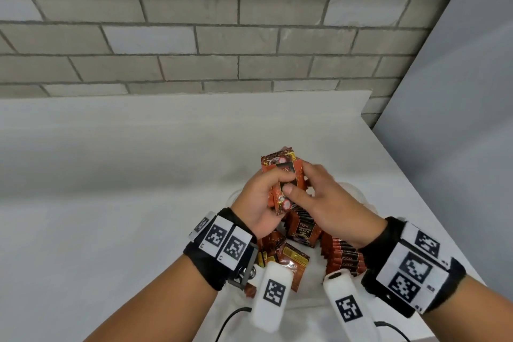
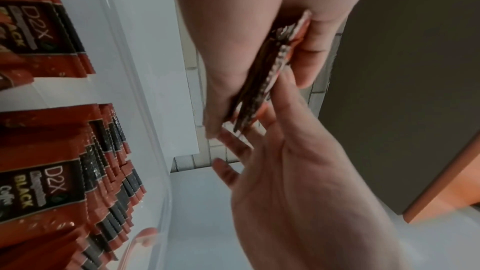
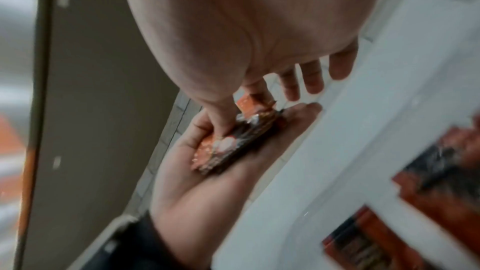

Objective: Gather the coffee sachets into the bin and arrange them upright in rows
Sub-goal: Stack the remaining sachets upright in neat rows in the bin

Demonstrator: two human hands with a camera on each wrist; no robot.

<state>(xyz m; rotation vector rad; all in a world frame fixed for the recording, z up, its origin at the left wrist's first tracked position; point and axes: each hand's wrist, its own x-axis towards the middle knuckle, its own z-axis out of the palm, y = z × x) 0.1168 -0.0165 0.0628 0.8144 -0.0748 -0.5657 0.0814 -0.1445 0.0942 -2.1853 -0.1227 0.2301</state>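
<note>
Head view has both hands lifted over the bin [image 1: 358,194] — left hand [image 1: 256,203] cradling the sachet stack [image 1: 280,180], right hand [image 1: 319,197] pinching it, likely squaring edges before standing them beside the rows [image 1: 344,257].

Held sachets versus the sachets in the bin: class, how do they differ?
The held sachets are a small stack gripped above the bin by the left hand and right hand; the sachets in the bin stand in rows, untouched. Both share the same red-and-black printing.
</note>
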